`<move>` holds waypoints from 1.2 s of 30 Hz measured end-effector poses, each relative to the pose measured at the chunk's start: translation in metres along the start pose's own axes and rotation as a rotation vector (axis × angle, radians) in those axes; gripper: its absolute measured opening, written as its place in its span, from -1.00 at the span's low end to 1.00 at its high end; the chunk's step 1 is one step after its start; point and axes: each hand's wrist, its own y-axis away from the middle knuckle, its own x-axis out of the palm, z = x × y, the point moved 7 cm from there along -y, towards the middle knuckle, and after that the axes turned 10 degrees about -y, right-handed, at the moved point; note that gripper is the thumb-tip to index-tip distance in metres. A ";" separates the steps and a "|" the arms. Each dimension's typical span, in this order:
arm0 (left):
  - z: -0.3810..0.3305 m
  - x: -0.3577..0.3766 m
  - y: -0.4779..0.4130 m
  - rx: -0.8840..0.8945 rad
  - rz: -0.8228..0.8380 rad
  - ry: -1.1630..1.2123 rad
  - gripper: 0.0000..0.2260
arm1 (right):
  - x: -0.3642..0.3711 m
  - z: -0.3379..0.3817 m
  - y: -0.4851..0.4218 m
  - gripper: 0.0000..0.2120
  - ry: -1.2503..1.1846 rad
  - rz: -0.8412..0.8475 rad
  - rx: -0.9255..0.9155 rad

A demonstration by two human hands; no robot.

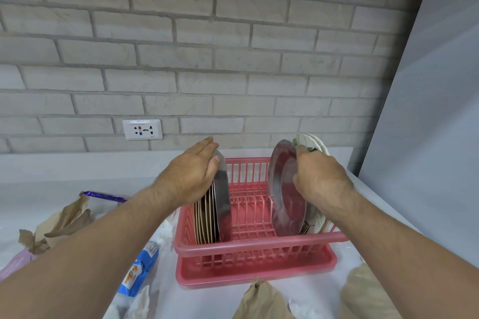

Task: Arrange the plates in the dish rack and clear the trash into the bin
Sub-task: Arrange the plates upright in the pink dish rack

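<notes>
Crumpled brown paper (261,300), cut off at the lower edge; pink dish rack (254,246) holding upright plate stack (207,215) at its left end, left hand (191,173) pressed flat-fingered against it; right hand (321,179) gripping steel plate (282,189) rim, patterned plates (315,144) behind mostly hidden.

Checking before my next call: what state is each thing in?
Rack: on counter, middle slots free.
Plate stack: on edge in rack, left hand resting on it.
Steel plate: on edge, right hand grips its rim.
White plates: on edge behind it.
Blue wrapper: lying on counter.
</notes>
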 end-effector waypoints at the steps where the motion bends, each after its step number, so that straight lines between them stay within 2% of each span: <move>1: 0.000 0.000 0.000 -0.001 -0.001 0.001 -0.54 | -0.002 0.001 0.001 -0.64 -0.002 -0.003 -0.018; 4: -0.001 0.000 0.000 -0.002 -0.006 0.012 -0.54 | -0.013 0.012 0.005 -0.65 0.049 -0.045 -0.090; 7: -0.001 0.000 0.000 -0.002 -0.009 0.017 -0.54 | -0.023 0.039 0.015 -0.68 -0.002 -0.144 -0.256; 8: -0.001 0.001 -0.001 -0.001 -0.010 0.016 -0.54 | -0.020 0.051 0.019 -0.64 -0.058 -0.130 -0.324; 11: 0.001 0.003 -0.002 0.002 -0.020 0.043 -0.55 | 0.012 0.084 0.030 -0.54 -0.263 0.054 -0.434; 14: 0.007 0.000 -0.002 -0.004 -0.039 0.138 -0.58 | 0.045 0.098 0.036 -0.45 -0.394 0.208 -0.426; 16: 0.011 -0.002 -0.001 -0.008 -0.046 0.167 -0.59 | 0.054 0.099 0.039 -0.39 -0.441 0.255 -0.424; 25: 0.012 -0.005 -0.003 -0.060 -0.072 0.250 -0.62 | 0.059 0.100 0.042 -0.52 -0.606 0.243 -0.420; 30: 0.011 -0.007 -0.007 -0.032 -0.080 0.227 -0.63 | 0.059 0.102 0.048 -0.48 -0.654 0.273 -0.390; 36: 0.008 -0.007 -0.010 -0.009 -0.078 0.182 -0.61 | 0.052 0.109 0.045 -0.72 -0.624 0.222 -0.295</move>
